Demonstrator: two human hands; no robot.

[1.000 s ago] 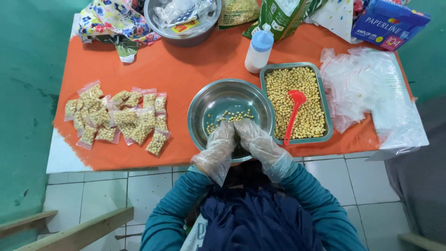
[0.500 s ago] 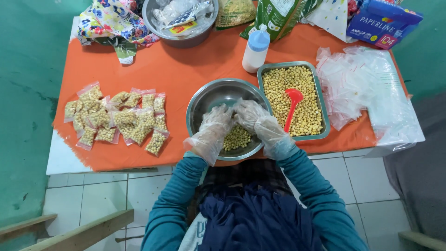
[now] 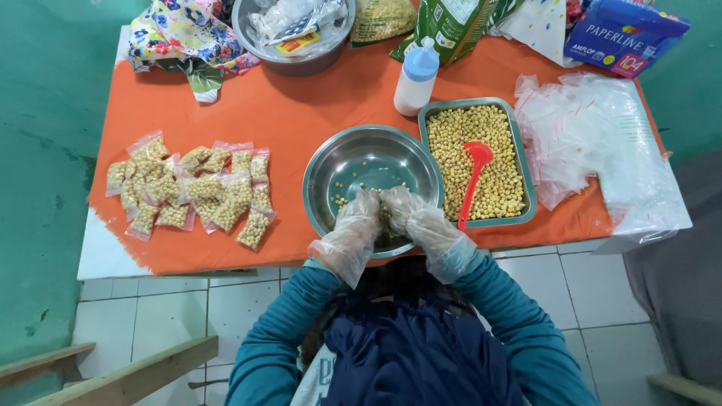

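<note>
Gloved left hand [image 3: 353, 225] and right hand [image 3: 414, 218] meet in the steel bowl [image 3: 353, 154] at the bench's near edge, fingers apparently curled together over yellow beans [image 3: 370, 188]. Filled clear packets [image 3: 192, 192] lie left; blue box [image 3: 628, 34] sits at the far right corner.

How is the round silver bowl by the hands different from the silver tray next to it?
The round bowl is circular and deep; the tray is rectangular and shallow. The bowl shows only a few scattered yellow beans and much bare metal; the tray is covered with beans. A red spoon lies in the tray, while the gloved left hand and right hand reach into the bowl. Both are shiny metal on the orange tablecloth.
</note>
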